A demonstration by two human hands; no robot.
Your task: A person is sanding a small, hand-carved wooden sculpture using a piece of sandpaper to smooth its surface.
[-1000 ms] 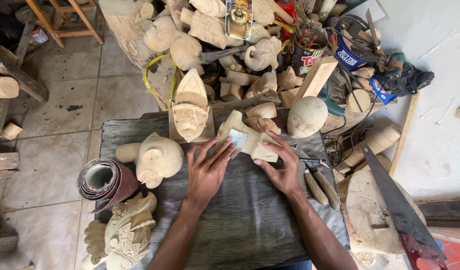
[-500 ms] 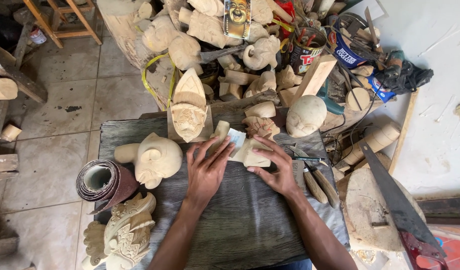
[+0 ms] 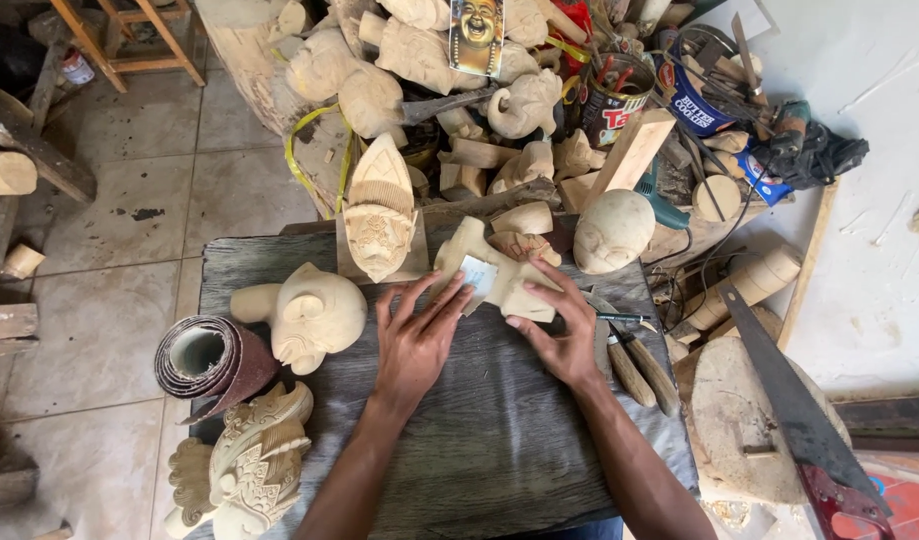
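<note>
Carving point(image 3: 499, 275) lies on bench under fingertips of both hands point(image 3: 494, 335).

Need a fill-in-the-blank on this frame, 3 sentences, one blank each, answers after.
1. Both hands, left hand and right hand, rest on a pale ____ carving.
2. The left hand presses a small piece of ____ onto that carving.
3. The roll of sandpaper lies at the ____ edge of the dark board.

Missing words: wooden; sandpaper; left
</note>
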